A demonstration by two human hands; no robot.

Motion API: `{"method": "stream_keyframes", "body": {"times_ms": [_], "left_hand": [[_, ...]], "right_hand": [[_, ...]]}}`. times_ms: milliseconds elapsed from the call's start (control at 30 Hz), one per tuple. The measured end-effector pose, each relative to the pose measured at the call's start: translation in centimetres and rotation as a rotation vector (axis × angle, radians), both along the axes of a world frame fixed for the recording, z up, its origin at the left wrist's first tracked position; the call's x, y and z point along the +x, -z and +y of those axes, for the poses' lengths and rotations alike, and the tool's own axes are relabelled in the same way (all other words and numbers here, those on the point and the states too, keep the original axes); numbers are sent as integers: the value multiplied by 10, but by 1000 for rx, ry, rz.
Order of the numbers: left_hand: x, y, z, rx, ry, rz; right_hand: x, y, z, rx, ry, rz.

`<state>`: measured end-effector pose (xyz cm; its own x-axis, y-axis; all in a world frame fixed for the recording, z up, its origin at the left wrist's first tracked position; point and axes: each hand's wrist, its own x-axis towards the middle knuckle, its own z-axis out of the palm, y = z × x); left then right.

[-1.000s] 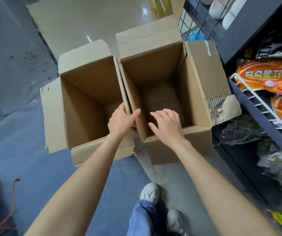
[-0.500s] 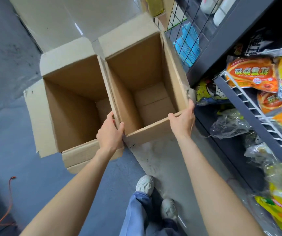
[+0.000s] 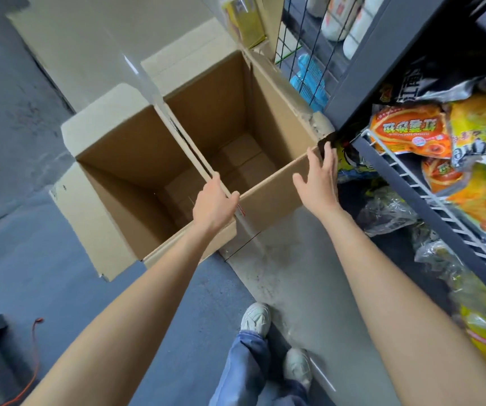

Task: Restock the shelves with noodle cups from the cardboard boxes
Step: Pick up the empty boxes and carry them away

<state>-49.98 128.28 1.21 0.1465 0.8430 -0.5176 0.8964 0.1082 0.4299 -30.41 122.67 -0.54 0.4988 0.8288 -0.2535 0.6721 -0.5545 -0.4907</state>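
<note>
Two open cardboard boxes stand side by side on the floor, and I see no noodle cups inside either. My left hand [image 3: 213, 202] grips the near corner where the left box [image 3: 112, 159] meets the right box [image 3: 268, 197]. My right hand [image 3: 319, 178] is spread flat with fingers apart against the near right corner of the right box, holding nothing. The right box sits tight against the dark shelf unit [image 3: 361, 68].
The shelf unit on the right holds orange and yellow snack bags [image 3: 411, 130] behind white wire rails [image 3: 429, 194]. Clear bags lie on the bottom shelf. My feet [image 3: 255, 317] stand on grey floor. An orange cable [image 3: 30, 370] trails at the lower left.
The right box has shifted right, against the shelf. My right hand went from the near flap to the right corner and now lies open against it. My left hand stays on the shared corner.
</note>
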Motion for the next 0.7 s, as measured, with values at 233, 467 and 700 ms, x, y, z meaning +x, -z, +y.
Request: {"method": "stream_keyframes", "body": {"times_ms": [233,467,700], "left_hand": [[18,-115,-79,117,153,-232],[39,-209,-226,185,553,-313],[64,-241,-406,-122,1051,-30]], "right_hand": [[-20,-106,-126,238,106,-21],[-38,-210,-318,274,326,-214],[-71,-255,-574,65,733,-84]]}}
